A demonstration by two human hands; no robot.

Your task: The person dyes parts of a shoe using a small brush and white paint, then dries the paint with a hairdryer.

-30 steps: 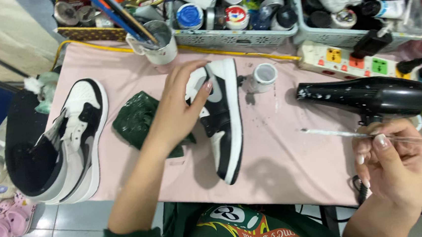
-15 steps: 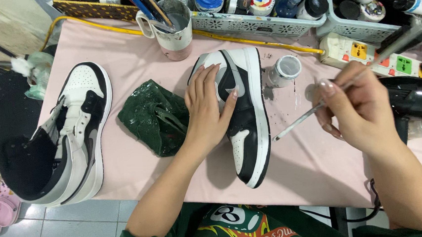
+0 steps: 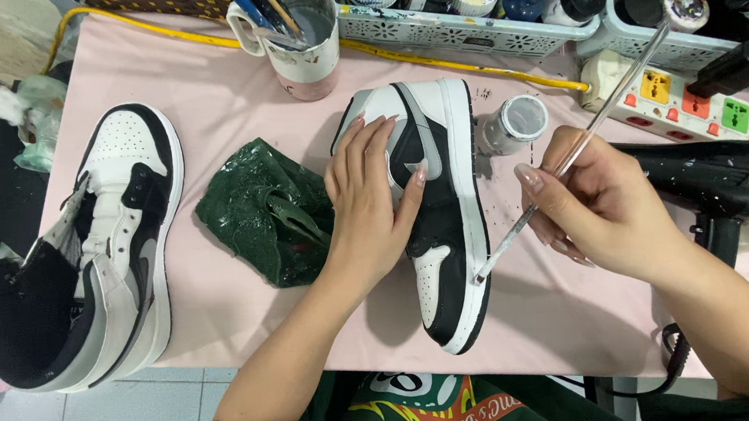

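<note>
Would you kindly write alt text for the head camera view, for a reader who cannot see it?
A person's left hand presses a black-and-white sneaker flat on a pink table, while the right hand holds a thin paintbrush with its tip at the sole edge. A crumpled green cloth and a second sneaker lie to the left.

Under the fingers [image 3: 378,135] of my left hand [image 3: 369,202] lies a black and white sneaker [image 3: 441,223] on its side, sole edge turned to the right and toe pointing away from me. My palm presses flat on its upper. Between the fingers [image 3: 532,177] of my right hand [image 3: 598,208] I hold a thin paintbrush [image 3: 580,139], slanted; its lower tip touches the white sole edge, just right of my left thumb.
</note>
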